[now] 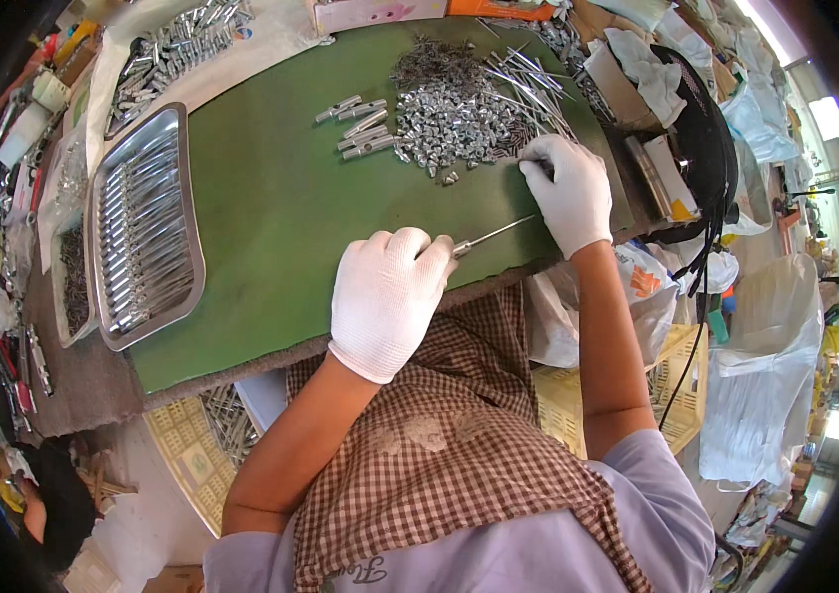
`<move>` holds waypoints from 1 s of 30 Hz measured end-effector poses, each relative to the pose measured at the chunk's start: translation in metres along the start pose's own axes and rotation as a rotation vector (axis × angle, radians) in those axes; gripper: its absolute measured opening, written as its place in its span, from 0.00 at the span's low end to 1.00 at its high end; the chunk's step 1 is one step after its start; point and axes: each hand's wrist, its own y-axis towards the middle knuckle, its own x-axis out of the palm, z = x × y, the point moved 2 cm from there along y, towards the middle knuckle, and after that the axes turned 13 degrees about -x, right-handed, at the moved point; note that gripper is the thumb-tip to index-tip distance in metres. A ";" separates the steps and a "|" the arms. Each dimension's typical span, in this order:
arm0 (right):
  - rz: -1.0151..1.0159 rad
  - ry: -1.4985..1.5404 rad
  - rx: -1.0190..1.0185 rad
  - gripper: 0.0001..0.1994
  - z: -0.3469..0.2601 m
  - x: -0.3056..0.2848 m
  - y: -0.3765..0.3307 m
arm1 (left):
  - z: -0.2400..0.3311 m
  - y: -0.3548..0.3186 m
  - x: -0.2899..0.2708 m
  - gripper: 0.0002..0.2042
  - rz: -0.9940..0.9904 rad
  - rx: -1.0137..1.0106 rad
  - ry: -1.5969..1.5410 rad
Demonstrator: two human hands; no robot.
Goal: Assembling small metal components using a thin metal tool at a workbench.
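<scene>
My left hand [389, 292], in a white knit glove, is closed round a small silver metal handle with a thin rod [499, 231] sticking out of it to the right. The rod's tip ends just short of my right hand [572, 192]. That hand, gloved in white too, has its thumb and fingers drawn together at the near right edge of a heap of small shiny metal pieces [447, 124]. What lies between its fingertips is too small to tell. Dark little springs or pins [518, 133] lie close to those fingers.
Loose thin metal rods [535, 87] lie behind my right hand. Several silver metal cylinders [365, 128] rest left of the heap on the green work mat [271, 198]. A steel tray [196, 232] holds rows of rodded metal pieces. Yellow crates [182, 460] stand below the table edge.
</scene>
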 end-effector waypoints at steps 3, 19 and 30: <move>0.019 -0.014 -0.085 0.04 0.000 -0.001 -0.001 | 0.001 0.000 0.000 0.09 -0.008 -0.002 0.002; -0.103 -0.101 -0.166 0.04 0.002 -0.003 0.012 | 0.000 0.000 -0.002 0.09 -0.004 0.004 -0.027; -0.113 0.257 -0.412 0.07 -0.060 -0.023 -0.018 | -0.001 0.000 -0.003 0.09 -0.048 -0.007 -0.007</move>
